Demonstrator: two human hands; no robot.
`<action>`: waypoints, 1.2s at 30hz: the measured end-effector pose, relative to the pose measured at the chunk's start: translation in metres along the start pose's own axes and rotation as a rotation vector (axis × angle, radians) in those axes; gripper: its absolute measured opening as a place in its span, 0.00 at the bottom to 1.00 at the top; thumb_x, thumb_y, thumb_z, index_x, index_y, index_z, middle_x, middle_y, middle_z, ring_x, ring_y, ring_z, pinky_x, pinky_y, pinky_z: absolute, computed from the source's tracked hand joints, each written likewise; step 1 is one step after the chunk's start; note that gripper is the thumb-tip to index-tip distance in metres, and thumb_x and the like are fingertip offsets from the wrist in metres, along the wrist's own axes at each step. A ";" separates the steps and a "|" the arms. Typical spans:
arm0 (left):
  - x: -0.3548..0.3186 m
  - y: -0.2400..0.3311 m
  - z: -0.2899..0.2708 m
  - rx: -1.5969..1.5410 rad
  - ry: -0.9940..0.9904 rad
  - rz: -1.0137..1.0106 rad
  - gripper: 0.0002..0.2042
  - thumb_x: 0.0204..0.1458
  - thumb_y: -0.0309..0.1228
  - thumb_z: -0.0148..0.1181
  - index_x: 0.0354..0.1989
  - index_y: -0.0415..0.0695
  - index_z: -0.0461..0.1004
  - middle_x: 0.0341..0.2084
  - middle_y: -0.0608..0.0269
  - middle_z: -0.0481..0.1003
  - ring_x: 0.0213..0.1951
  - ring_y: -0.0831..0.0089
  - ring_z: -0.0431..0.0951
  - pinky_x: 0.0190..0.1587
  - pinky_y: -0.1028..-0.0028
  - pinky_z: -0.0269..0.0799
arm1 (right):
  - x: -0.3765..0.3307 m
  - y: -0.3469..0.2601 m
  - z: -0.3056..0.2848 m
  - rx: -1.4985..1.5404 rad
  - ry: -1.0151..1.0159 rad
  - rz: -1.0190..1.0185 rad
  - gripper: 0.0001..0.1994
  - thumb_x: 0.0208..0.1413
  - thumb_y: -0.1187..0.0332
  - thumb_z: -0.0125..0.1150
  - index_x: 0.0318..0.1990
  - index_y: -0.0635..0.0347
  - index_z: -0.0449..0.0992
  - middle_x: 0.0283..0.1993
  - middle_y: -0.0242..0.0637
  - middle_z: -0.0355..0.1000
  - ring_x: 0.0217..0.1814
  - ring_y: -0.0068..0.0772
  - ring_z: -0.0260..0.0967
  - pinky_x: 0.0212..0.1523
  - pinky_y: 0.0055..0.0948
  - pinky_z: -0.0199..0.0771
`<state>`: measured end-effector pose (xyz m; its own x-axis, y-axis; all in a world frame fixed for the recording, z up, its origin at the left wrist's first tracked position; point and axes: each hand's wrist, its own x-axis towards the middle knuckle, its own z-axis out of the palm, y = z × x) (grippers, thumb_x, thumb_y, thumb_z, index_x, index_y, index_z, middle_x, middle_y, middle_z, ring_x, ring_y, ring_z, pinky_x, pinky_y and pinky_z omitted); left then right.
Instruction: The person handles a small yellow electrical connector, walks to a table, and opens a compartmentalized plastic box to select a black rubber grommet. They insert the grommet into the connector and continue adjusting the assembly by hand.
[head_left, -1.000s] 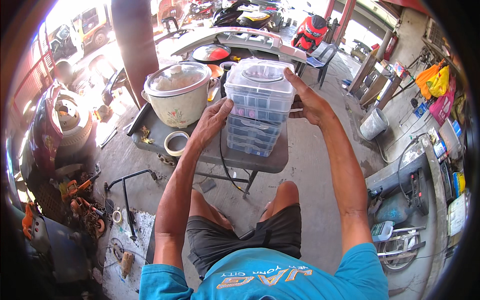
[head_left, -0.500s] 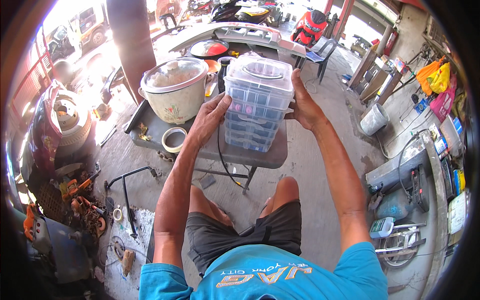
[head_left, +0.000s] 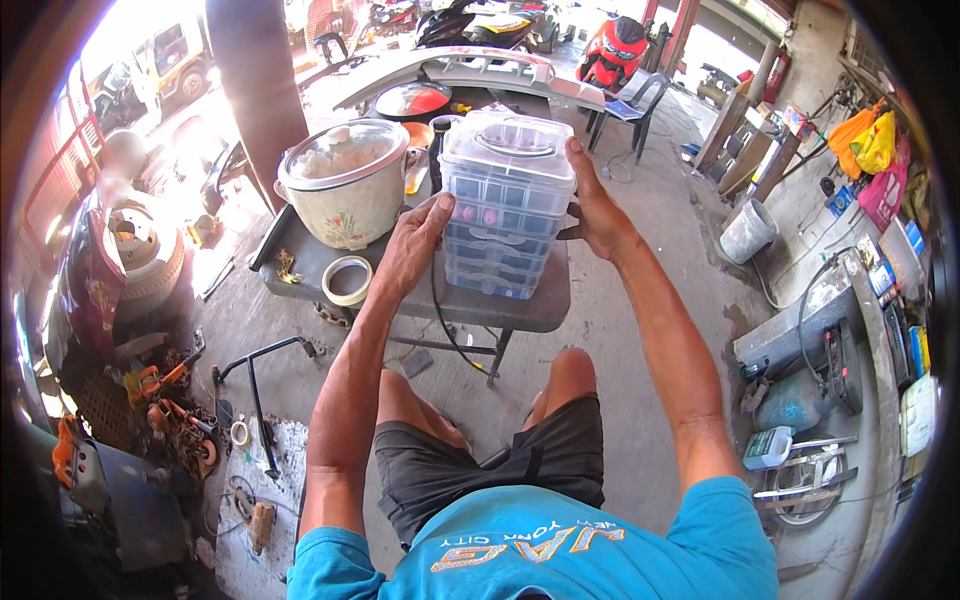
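Observation:
A clear plastic storage case (head_left: 507, 215) with several stacked tiers and a carrying handle on its lid is between my two hands, over the right part of a dark bench (head_left: 400, 290). My left hand (head_left: 418, 238) is closed on its left side, thumb on the near upper edge. My right hand (head_left: 603, 222) presses its right side, thumb up along the lid and fingers partly hidden behind. Small pink items show through one tier. I cannot tell whether the case's base touches the bench. Left of it stand a flowered pot (head_left: 343, 205) with a glass lid and a tape roll (head_left: 348, 280).
Behind the case lie a round glass lid (head_left: 412, 100) and a grey bumper (head_left: 480, 66). A chair (head_left: 630, 112) and red motorcycle (head_left: 612, 55) stand farther back. A bucket (head_left: 750, 234) and cluttered shelf are at right; chains and tools (head_left: 180, 410) lie at left.
The case and both hands appear slightly farther left, and the whole view has shifted a little too. The grip of both hands stays the same.

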<state>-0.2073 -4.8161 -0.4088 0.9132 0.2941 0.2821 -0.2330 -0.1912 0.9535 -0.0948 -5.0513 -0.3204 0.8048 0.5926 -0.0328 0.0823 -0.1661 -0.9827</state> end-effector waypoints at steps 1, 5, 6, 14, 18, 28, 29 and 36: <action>0.000 -0.001 0.002 -0.003 0.011 0.013 0.31 0.68 0.58 0.49 0.55 0.40 0.79 0.24 0.73 0.65 0.30 0.80 0.60 0.35 0.75 0.60 | 0.001 0.000 0.002 0.020 -0.007 -0.003 0.60 0.48 0.13 0.38 0.80 0.44 0.41 0.81 0.50 0.44 0.80 0.64 0.41 0.67 0.79 0.50; 0.000 -0.003 0.004 0.007 0.029 0.032 0.30 0.69 0.57 0.47 0.53 0.40 0.80 0.25 0.73 0.67 0.29 0.80 0.60 0.35 0.75 0.60 | 0.014 0.011 0.004 0.087 -0.021 -0.067 0.58 0.50 0.14 0.37 0.80 0.45 0.44 0.80 0.49 0.47 0.80 0.60 0.43 0.68 0.76 0.49; 0.001 -0.003 0.004 0.022 0.034 0.029 0.29 0.70 0.57 0.47 0.52 0.40 0.80 0.25 0.73 0.68 0.29 0.80 0.60 0.35 0.76 0.60 | 0.018 0.014 0.004 0.102 -0.025 -0.097 0.58 0.50 0.14 0.37 0.80 0.45 0.45 0.80 0.49 0.48 0.80 0.59 0.43 0.68 0.76 0.49; 0.000 -0.006 0.003 0.039 0.049 0.024 0.31 0.69 0.60 0.46 0.46 0.41 0.81 0.26 0.73 0.69 0.29 0.81 0.61 0.35 0.76 0.60 | 0.033 0.028 0.006 0.255 -0.009 -0.077 0.57 0.55 0.19 0.39 0.81 0.52 0.39 0.83 0.48 0.38 0.85 0.50 0.30 0.79 0.57 0.27; -0.006 0.009 0.018 0.009 0.093 0.033 0.33 0.68 0.63 0.44 0.36 0.41 0.78 0.23 0.71 0.66 0.29 0.78 0.61 0.35 0.73 0.59 | 0.034 0.031 0.006 0.239 -0.001 -0.158 0.58 0.56 0.19 0.38 0.81 0.55 0.38 0.83 0.51 0.37 0.85 0.52 0.30 0.79 0.57 0.28; 0.002 -0.001 0.008 0.068 0.088 -0.018 0.33 0.68 0.62 0.44 0.47 0.40 0.79 0.25 0.72 0.68 0.30 0.79 0.61 0.36 0.74 0.61 | 0.036 0.029 0.012 0.233 0.093 -0.163 0.62 0.53 0.17 0.39 0.81 0.58 0.31 0.83 0.56 0.36 0.85 0.54 0.33 0.79 0.54 0.36; 0.004 -0.004 0.008 0.046 0.081 -0.020 0.33 0.68 0.62 0.44 0.47 0.40 0.79 0.25 0.72 0.67 0.29 0.79 0.61 0.35 0.74 0.60 | 0.037 0.029 0.012 0.253 0.090 -0.162 0.62 0.53 0.17 0.39 0.80 0.58 0.31 0.83 0.56 0.36 0.85 0.54 0.33 0.79 0.53 0.38; 0.001 0.004 0.020 -0.016 0.109 0.030 0.27 0.70 0.58 0.45 0.47 0.43 0.76 0.24 0.75 0.62 0.29 0.81 0.58 0.35 0.76 0.58 | 0.037 0.037 0.011 0.324 0.021 -0.181 0.65 0.51 0.17 0.41 0.80 0.59 0.26 0.82 0.58 0.36 0.84 0.55 0.36 0.78 0.52 0.42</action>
<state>-0.2011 -4.8350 -0.4069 0.8642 0.3885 0.3198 -0.2659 -0.1869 0.9457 -0.0685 -5.0272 -0.3597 0.8066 0.5725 0.1470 0.0363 0.2002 -0.9791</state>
